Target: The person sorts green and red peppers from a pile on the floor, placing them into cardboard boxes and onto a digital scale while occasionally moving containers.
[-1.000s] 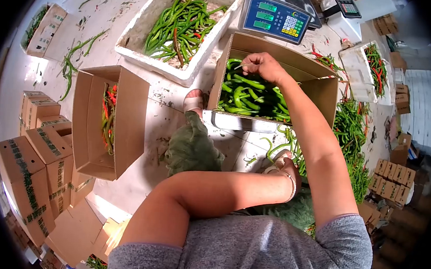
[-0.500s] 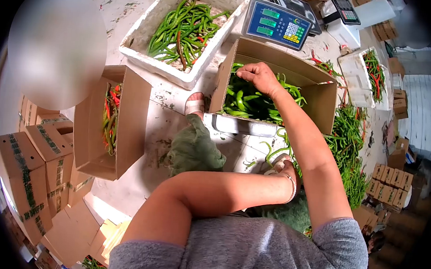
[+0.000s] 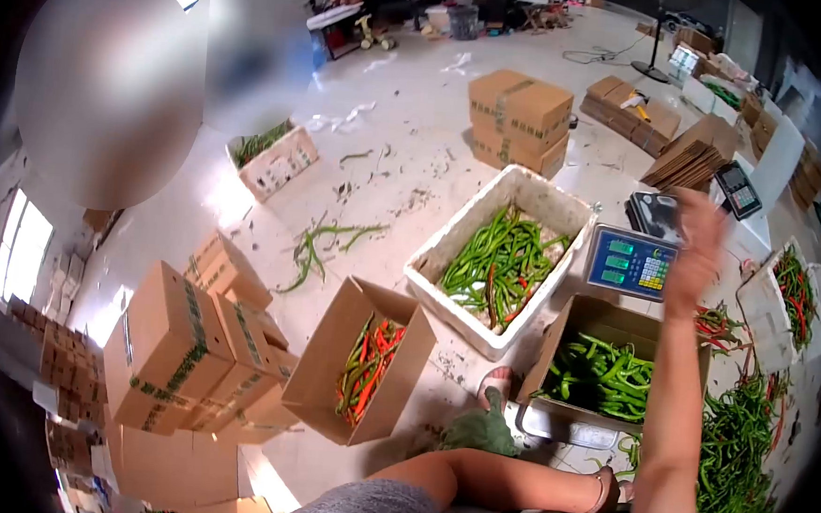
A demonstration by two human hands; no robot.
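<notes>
My right hand [image 3: 700,248] is raised beside the price scale's display [image 3: 631,262], overlapping its right edge, its fingers smeared by motion. Below it, a cardboard box [image 3: 571,325] of green peppers [image 3: 601,373] rests on a metal weighing platform [image 3: 569,430]. My left forearm [image 3: 519,481] crosses low in front of me, its end close to my sandalled foot; I cannot tell the left hand's fingers there. Left of the pepper box stands a white foam crate [image 3: 436,300] holding long green peppers [image 3: 495,262] with a few red ones.
Another open carton [image 3: 313,396] contains red and green peppers [image 3: 368,367]. Taped cartons [image 3: 174,355] are stacked at left, more boxes [image 3: 518,117] farther back. Green peppers [image 3: 741,455] are heaped on the floor at right, near a foam box [image 3: 766,321]. Loose stems [image 3: 312,255] litter the floor.
The view has tipped up and swung left, showing more of the room. My right hand has left the pepper box and moved up beside the scale's display.
</notes>
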